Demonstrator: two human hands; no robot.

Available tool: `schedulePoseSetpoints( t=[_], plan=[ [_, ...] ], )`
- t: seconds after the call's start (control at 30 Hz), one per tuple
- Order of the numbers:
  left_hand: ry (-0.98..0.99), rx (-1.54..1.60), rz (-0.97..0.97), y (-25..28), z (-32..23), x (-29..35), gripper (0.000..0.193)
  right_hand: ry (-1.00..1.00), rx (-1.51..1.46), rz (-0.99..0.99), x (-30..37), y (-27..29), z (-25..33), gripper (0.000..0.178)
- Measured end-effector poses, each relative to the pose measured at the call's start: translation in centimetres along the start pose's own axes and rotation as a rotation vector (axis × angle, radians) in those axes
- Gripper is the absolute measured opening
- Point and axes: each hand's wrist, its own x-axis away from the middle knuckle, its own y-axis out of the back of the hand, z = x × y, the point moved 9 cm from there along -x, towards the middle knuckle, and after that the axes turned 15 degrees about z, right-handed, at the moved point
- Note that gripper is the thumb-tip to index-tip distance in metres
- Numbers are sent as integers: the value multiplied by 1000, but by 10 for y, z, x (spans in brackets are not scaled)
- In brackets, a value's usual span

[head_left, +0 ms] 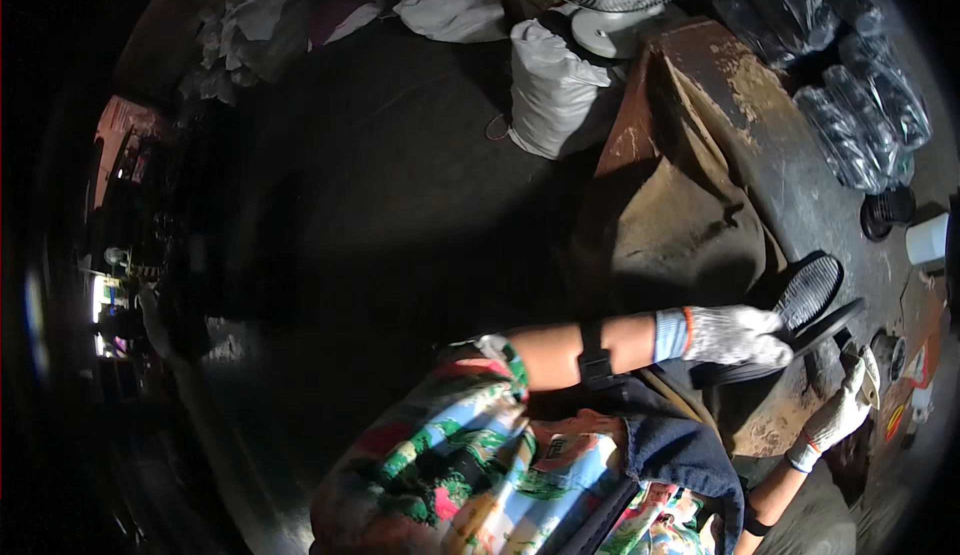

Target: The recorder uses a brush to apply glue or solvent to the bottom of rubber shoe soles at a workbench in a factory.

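We see a worn workbench point(790, 145) running down the right side, its dark top scuffed and patched with bare brown. Clear plastic bags point(862, 125) lie at its far end, crinkled and shiny, with dark, rounded things point(800, 5) packed inside. On the floor to the left of the bench, a white sack point(555, 90) stands upright and bulging; its contents are hidden from us. Near the bench's right edge, we find a white tub point(928, 240), its inside out of our sight.

Both our hands wear pale knitted gloves. Our left hand point(740, 337) is closed over a dark slipper point(835, 325), which lies low across the near part of the bench. A ribbed dark sole point(812, 290) shows just beyond the fingertips. Our right hand point(840, 413), to the right of the slipper, has its fingers bent around a small greyish tool point(873, 383), perhaps metal, though the view is too dim for us to be sure.
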Motion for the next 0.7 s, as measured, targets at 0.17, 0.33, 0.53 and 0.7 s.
schedulePoseSetpoints(
  t=[0.17, 0.33, 0.53, 0.7],
  plan=[
    [252, 96, -328, -14, -63, 130, 58, 41, -153, 71, -32, -63, 22, 31],
    [-448, 58, -414, 26, -172, 316, 80, 188, -33, 92, -53, -60, 50, 33],
    [-1877, 104, -620, -15, -300, 534, 101, 239, 214, 88, -51, -10, 39, 39],
    [-863, -504, -766, 133, -252, 297, 60, 437, 914, 62, -22, -13, 76, 37]
  ],
)
